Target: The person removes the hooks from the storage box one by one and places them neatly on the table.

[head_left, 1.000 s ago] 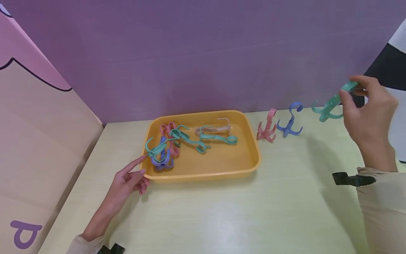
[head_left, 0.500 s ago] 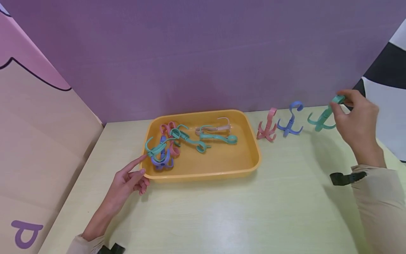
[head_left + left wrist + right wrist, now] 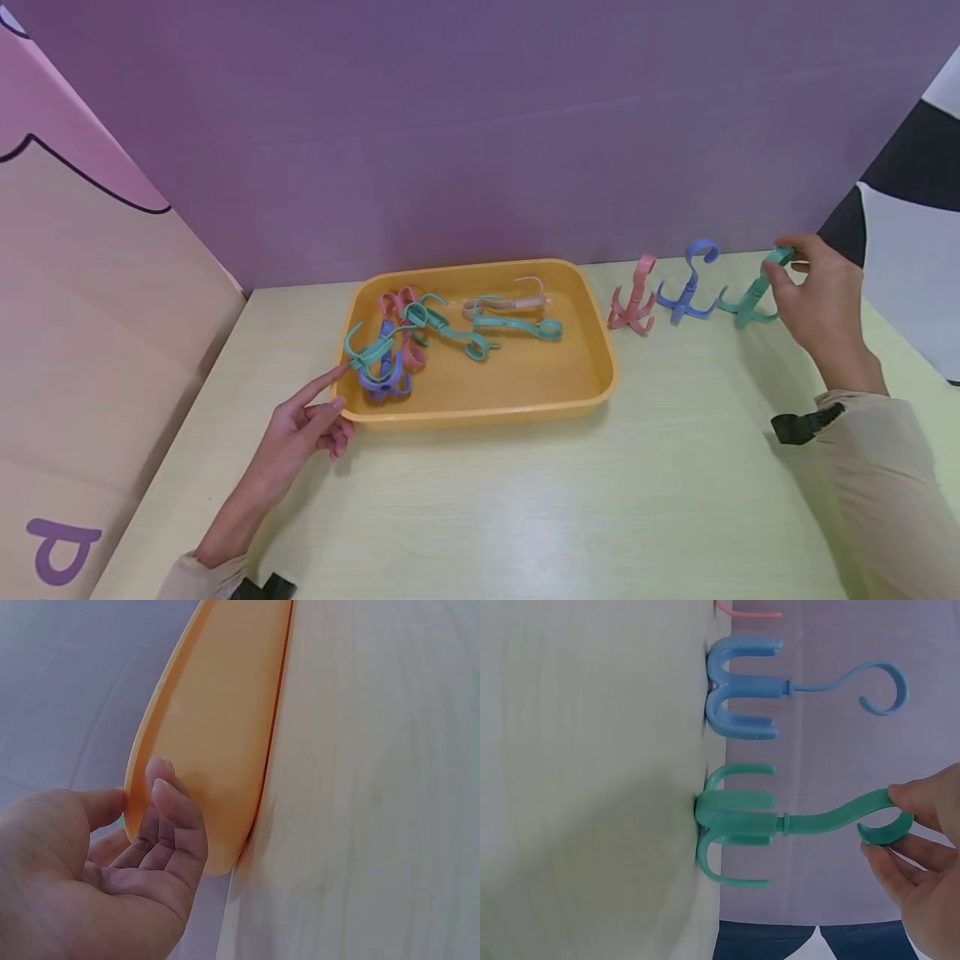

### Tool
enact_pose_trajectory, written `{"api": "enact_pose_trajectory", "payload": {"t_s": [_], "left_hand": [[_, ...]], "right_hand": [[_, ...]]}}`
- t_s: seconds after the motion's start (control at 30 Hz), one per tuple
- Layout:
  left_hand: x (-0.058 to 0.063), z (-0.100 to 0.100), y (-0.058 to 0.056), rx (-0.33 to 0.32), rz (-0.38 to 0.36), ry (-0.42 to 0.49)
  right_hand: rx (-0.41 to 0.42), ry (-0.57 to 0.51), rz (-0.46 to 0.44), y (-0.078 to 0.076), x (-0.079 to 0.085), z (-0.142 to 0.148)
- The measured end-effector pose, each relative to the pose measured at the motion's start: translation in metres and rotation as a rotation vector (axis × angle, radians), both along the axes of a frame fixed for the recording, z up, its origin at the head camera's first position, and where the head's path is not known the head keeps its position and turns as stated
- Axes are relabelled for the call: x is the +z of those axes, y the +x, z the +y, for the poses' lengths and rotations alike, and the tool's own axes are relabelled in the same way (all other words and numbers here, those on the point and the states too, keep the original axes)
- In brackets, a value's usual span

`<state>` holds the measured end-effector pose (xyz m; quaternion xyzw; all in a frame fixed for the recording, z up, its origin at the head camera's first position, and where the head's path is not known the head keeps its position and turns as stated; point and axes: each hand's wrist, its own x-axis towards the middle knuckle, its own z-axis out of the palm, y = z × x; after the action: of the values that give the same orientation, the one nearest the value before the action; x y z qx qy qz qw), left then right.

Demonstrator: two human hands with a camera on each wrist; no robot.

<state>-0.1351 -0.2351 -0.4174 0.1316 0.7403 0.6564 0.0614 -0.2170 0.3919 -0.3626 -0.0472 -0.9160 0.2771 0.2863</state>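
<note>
My right hand pinches the curled top of a green multi-prong hanging hook between thumb and fingers. In the right wrist view the prongs of this green hook are right at the table surface, its stem upright. Beside it a blue hook of the same shape stands on its prongs, and a pink hook stands left of that. At the left end of the yellow tray, my left hand touches the rim with thumb and index finger, the other fingers loosely bent.
Inside the tray lie several more hooks: green hooks, a blue hook, a pink hook and a pale pink hook. A purple panel rises behind the table, with a pale panel along the left.
My right hand has lowered the green hook and brought it left, down to the table beside the blue one. The left hand and the tray have stayed in place.
</note>
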Motion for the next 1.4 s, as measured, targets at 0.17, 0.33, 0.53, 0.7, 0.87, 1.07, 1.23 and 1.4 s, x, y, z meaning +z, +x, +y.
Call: {"api": "enact_pose_trajectory", "payload": {"t_s": [0.17,0.33,0.53,0.7,0.87,1.07,1.23,1.4], "left_hand": [[0.000,0.000,0.000,-0.010,0.001,0.011],[-0.001,-0.001,0.000,-0.001,-0.016,0.009],[-0.001,-0.001,0.000,0.010,-0.027,-0.001],[-0.001,-0.002,0.000,0.011,-0.028,-0.007],[-0.001,-0.004,0.000,0.008,-0.026,-0.008],[-0.001,-0.006,0.002,-0.003,-0.019,-0.006],[-0.001,-0.006,0.000,-0.004,-0.014,0.011],[-0.002,-0.003,-0.002,-0.008,-0.017,0.026]], "right_hand": [[0.016,0.002,0.032,0.000,-0.002,-0.001],[0.014,0.004,0.046,0.000,0.003,-0.005],[0.025,0.011,0.104,0.002,0.017,-0.016],[0.059,0.016,0.163,0.005,0.024,-0.027],[0.077,0.034,0.223,0.009,0.032,-0.040],[0.123,0.039,0.274,0.019,0.042,-0.065],[0.207,0.089,0.362,0.024,0.051,-0.087],[0.310,0.135,0.440,0.026,0.054,-0.115]]}}
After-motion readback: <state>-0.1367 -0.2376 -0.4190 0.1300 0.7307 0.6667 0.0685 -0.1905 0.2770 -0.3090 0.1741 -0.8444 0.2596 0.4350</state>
